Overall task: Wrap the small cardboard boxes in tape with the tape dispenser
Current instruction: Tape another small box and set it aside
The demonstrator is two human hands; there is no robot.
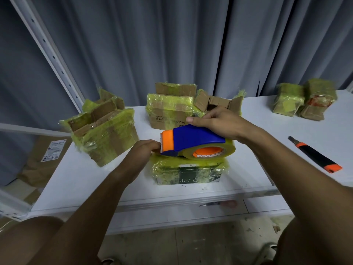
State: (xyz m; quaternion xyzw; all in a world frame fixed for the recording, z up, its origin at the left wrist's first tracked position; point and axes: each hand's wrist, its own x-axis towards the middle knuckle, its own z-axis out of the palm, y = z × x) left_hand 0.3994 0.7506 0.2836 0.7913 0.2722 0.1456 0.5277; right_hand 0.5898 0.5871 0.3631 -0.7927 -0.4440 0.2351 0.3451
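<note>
Both forearms reach forward and in from the lower corners to meet over a small box [188,172] near the front edge of the white bench [267,150]. The box, dark green on its near face and wrapped in yellowish tape, sits flat on the bench.

The right hand [215,123] comes from the right with the wrist bent inward, palm down over the blue and orange dispenser [191,142]. Its fingers curl around the blue handle, thumb tip showing at the handle's far side. The dispenser lies on top of the box, tape roll to the right, orange blade end to the left.

The left hand [145,150] comes from the lower left, knuckles up, its fingers bent and closed together at the blade end, touching the box's top left edge. Whether they pinch tape cannot be told.

Behind stand three more wrapped boxes with open flaps: one [104,131] at the left and two [170,109] at the middle. Two wrapped parcels [303,100] sit far right. A black and orange knife [315,154] lies on the bench to the right, well apart from the hands.
</note>
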